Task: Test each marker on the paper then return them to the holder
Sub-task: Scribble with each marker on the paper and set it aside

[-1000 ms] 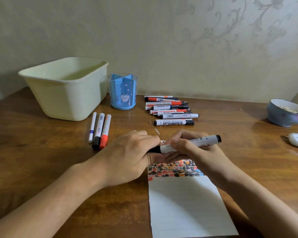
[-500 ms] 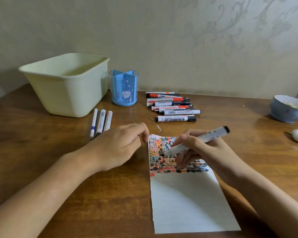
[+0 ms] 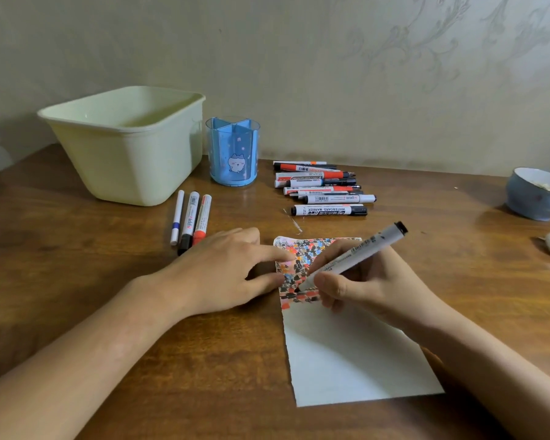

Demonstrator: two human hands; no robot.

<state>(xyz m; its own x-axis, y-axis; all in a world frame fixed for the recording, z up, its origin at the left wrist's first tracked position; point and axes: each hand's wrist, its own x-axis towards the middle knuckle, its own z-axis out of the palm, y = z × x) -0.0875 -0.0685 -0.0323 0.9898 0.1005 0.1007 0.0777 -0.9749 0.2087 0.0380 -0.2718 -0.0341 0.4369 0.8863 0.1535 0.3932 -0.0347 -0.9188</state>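
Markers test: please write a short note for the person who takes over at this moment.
Right hand grips a black marker, tip on the paper.
Left hand presses the paper's left edge with straight fingers.
Blue holder shows no markers inside.
Three markers lie left of it, a pile on its right.
Done: the paper's top is full of test marks.
Left: finish this marker, test the rest, return all to the holder.

table (image 3: 77, 281): glossy wood | paper (image 3: 346, 360): matt white | holder (image 3: 234, 154): translucent blue plastic | tub (image 3: 124, 160): smooth plastic
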